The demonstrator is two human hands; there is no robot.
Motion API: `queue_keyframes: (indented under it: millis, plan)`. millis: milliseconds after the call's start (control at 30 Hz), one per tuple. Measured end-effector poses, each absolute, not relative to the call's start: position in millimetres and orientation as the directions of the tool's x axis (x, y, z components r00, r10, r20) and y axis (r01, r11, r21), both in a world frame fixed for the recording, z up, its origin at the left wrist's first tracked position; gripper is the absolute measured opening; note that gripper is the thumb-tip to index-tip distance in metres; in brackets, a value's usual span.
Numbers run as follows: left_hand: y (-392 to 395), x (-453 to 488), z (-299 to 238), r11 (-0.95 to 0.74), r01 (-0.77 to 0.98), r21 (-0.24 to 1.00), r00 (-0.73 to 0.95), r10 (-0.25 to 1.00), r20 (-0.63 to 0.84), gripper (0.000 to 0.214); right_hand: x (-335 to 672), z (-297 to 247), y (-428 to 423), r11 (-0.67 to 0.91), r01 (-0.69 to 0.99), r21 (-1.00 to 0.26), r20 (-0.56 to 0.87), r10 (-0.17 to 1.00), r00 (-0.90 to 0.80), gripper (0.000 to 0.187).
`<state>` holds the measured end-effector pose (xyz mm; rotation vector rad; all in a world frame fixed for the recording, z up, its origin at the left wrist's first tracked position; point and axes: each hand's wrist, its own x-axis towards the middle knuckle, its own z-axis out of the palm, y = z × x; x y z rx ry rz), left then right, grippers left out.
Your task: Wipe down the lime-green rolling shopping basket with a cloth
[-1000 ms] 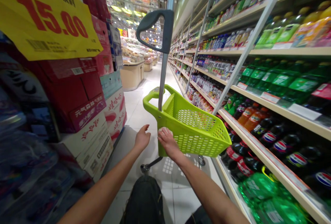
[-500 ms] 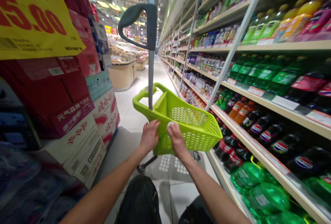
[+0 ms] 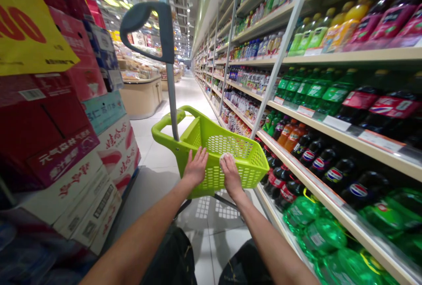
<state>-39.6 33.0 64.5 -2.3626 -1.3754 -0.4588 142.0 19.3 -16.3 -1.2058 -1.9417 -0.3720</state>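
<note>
A lime-green wheeled shopping basket [image 3: 250,164] with a perforated wall stands on the floor before my knees. Its grey pull handle [image 3: 167,34] rises on a metal pole at the left. My left hand [image 3: 195,167] lies against the near side of the basket, fingers stretched out and holding nothing. A little to its right, my right hand [image 3: 231,176] presses a small white wipe [image 3: 226,157], maybe a tissue, to the near rim. The fingers are bent over the wipe and hide part of it.
Shelves of drink bottles [image 3: 332,87] line the right side, close to the basket. Stacked drink cartons [image 3: 62,131] stand on the left under a yellow price sign [image 3: 29,30]. A tiled aisle [image 3: 189,96] runs ahead past a wooden display counter [image 3: 140,98].
My left hand has slid right along the basket's side, its fingers now straighter. My right hand has moved the white wipe right along the rim. The camera view has shifted.
</note>
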Motion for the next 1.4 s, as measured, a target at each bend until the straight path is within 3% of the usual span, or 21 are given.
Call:
queue_keyframes:
  millis: [200, 400, 600, 733, 833, 967, 1133, 1200, 1333, 1400]
  plan:
    - [36.0, -40.0, 54.9, -0.454, 0.874, -0.172, 0.480, 0.753, 0.450, 0.061, 159.9, -54.1, 2.0, 0.507, 0.846, -0.165, 0.692, 0.671, -0.267, 0.054]
    - [33.2, -26.2, 53.6, -0.478, 0.859, -0.182, 0.506, 0.745, 0.435, 0.057, 168.9, -22.1, 7.2, 0.531, 0.827, -0.184, 0.775, 0.596, -0.211, 0.050]
    - [33.7, -22.1, 52.8, -0.499, 0.848, -0.177, 0.525, 0.751, 0.401, 0.059, 189.0, -44.4, -10.0, 0.520, 0.833, -0.189, 0.730, 0.642, -0.235, 0.054]
    - [35.9, -18.4, 51.6, -0.485, 0.858, -0.167, 0.507, 0.749, 0.427, 0.059, 169.2, -12.8, 2.1, 0.498, 0.839, -0.220, 0.756, 0.630, -0.176, 0.054]
    - [36.7, -16.0, 51.5, -0.475, 0.866, -0.156, 0.494, 0.763, 0.417, 0.061, 165.6, 8.2, 24.7, 0.440, 0.863, -0.247, 0.718, 0.682, -0.142, 0.053]
    - [34.4, -16.9, 54.4, -0.492, 0.859, -0.143, 0.507, 0.776, 0.374, 0.063, 219.8, -4.0, 29.5, 0.312, 0.901, -0.300, 0.667, 0.744, -0.035, 0.052]
    - [29.7, -10.3, 57.2, -0.470, 0.878, -0.092, 0.469, 0.808, 0.357, 0.063, 279.5, -20.1, 17.4, 0.115, 0.906, -0.408, 0.710, 0.664, 0.235, 0.049]
    - [29.1, -7.0, 56.9, -0.457, 0.886, -0.079, 0.453, 0.818, 0.354, 0.065, 259.6, -15.5, 20.1, 0.173, 0.901, -0.398, 0.724, 0.662, 0.192, 0.050]
    - [30.3, -7.8, 54.7, -0.459, 0.882, -0.105, 0.464, 0.812, 0.353, 0.064, 195.1, -2.0, 32.9, 0.400, 0.865, -0.304, 0.716, 0.694, -0.070, 0.055]
    - [30.9, -11.0, 53.5, -0.470, 0.873, -0.129, 0.483, 0.801, 0.353, 0.064, 191.2, -0.4, 34.1, 0.415, 0.861, -0.293, 0.697, 0.709, -0.105, 0.054]
